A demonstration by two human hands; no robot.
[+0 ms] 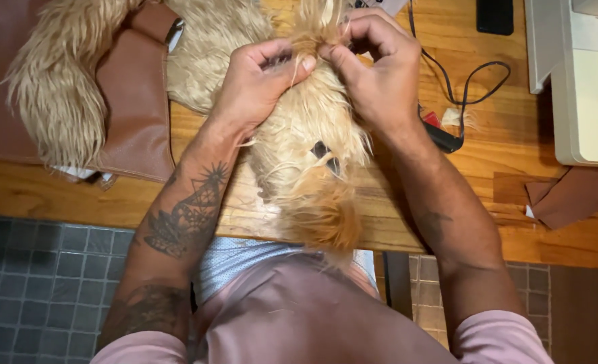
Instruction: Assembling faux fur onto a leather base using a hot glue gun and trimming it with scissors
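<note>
A long-haired piece of blond and ginger fake fur [309, 145] lies on the wooden table [494, 168] and hangs over its front edge. My left hand [255, 81] and my right hand [376, 67] meet at the top of the fur. Both pinch a ginger tuft between thumb and fingers, fingertips almost touching. A small dark opening shows in the fur below my hands.
A brown leather piece [133, 101] with more blond fur [56, 81] on it lies at the left. A white sewing machine [582, 81] stands at the right, with a black cable [464, 87], a black phone [494, 15] and brown leather scraps [572, 195] nearby. Grey tiled floor below.
</note>
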